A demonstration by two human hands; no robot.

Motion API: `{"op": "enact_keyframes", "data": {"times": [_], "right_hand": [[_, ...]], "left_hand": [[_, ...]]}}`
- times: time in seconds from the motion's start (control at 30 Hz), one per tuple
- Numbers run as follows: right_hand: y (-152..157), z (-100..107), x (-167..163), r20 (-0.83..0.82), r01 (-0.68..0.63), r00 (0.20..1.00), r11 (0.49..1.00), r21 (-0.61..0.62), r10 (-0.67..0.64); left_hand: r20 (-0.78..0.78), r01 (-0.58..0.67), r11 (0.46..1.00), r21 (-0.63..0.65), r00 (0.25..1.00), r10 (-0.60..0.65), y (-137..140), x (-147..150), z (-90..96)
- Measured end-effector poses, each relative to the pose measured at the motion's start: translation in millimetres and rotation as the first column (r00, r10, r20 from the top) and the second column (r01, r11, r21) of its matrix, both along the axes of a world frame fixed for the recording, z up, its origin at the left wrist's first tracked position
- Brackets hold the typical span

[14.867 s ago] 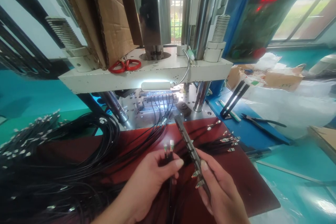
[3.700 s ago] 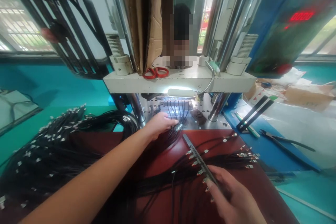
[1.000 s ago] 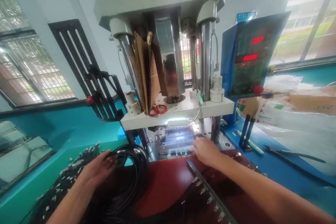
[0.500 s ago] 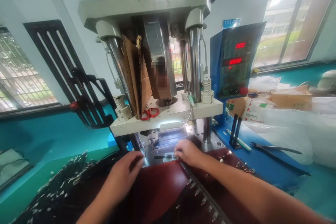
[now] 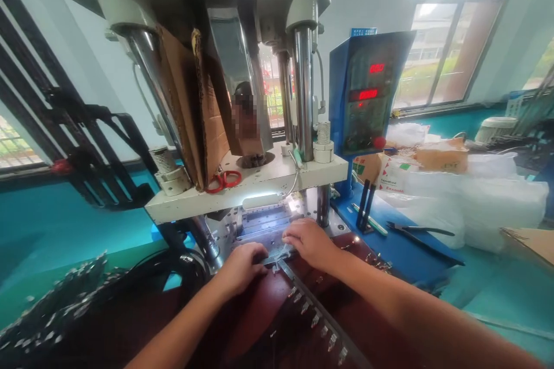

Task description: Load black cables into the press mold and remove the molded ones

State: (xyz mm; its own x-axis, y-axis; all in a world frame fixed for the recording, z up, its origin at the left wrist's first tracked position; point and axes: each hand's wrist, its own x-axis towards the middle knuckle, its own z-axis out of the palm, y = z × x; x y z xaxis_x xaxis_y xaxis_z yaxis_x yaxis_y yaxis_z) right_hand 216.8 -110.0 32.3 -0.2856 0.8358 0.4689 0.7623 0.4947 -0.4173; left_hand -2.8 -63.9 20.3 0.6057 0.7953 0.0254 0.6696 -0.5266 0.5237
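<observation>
At the near edge of the press bed, a small metal fixture (image 5: 277,255) lies between my two hands. My left hand (image 5: 243,268) is closed at the fixture's left end, its fingertips curled in against it. Over the right end, my right hand (image 5: 312,245) has thumb and fingers pressed together. Whatever either hand pinches is too small or hidden to make out. A dark strip with a row of small metal clips (image 5: 321,311) runs from just below the fixture toward me across the dark red board (image 5: 255,317).
The press plate (image 5: 298,181) hangs above my hands, with red scissors (image 5: 223,181) on it. Thick columns flank the work area. Black cable pieces (image 5: 64,297) are heaped at left. Cutting pliers (image 5: 415,229) lie on the blue bench at right, near the control box (image 5: 367,98).
My left hand has moved right and in to the fixture. My right hand stays at its right end. The view has shifted, so the press sits farther left.
</observation>
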Motion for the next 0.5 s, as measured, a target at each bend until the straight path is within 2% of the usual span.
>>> {"op": "enact_keyframes", "data": {"times": [0.1, 0.2, 0.3, 0.4, 0.47, 0.5], "right_hand": [[9, 7, -12, 0.005, 0.026, 1.0, 0.998, 0.054, -0.026], [14, 27, -22, 0.004, 0.024, 1.0, 0.995, 0.097, -0.024], [0, 49, -13, 0.012, -0.001, 1.0, 0.993, 0.119, -0.001], [-47, 55, 27, -0.04, 0.086, 0.996, 0.984, 0.154, -0.081], [-96, 45, 66, -0.191, 0.314, 0.941, 0.932, 0.18, -0.28], [-123, 36, 87, -0.246, 0.431, 0.889, 0.888, 0.16, -0.386]], "left_hand": [[-0.013, -0.07, 0.997, 0.007, 0.997, 0.071, 8, 1, -3.1], [-0.032, -0.129, 0.992, 0.013, 0.991, 0.129, 15, -1, -2.8], [-0.039, -0.123, 0.992, 0.041, 0.991, 0.125, 16, -3, -2.1], [-0.03, -0.091, 0.991, 0.097, 0.995, 0.095, 12, -6, -3.6], [-0.028, -0.068, 0.99, 0.121, 0.997, 0.072, 9, -7, -4.5], [-0.026, -0.052, 0.99, 0.128, 0.998, 0.056, 7, -7, -4.2]]}}
